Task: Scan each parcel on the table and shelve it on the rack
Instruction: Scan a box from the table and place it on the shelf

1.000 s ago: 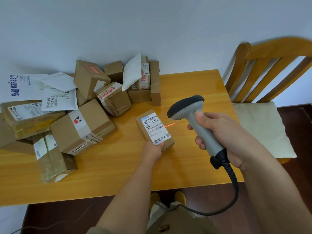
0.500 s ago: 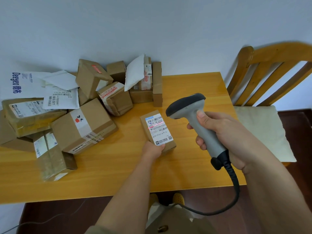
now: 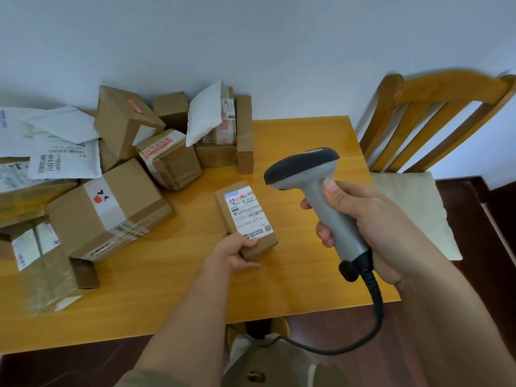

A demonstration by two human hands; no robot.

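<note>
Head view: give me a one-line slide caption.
Left hand steadies a small brown cardboard parcel on the wooden table while right hand aims a grey handheld scanner at its label.

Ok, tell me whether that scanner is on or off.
On. The scanner, gripped by the right hand, throws a red line across the top barcode on the small parcel that the left hand holds.

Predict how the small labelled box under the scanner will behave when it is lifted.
The small box probably stays stiff: its cardboard edges look square. It is likely light, since the left hand holds one end alone. Lying flat on the table, it should not roll.
</note>
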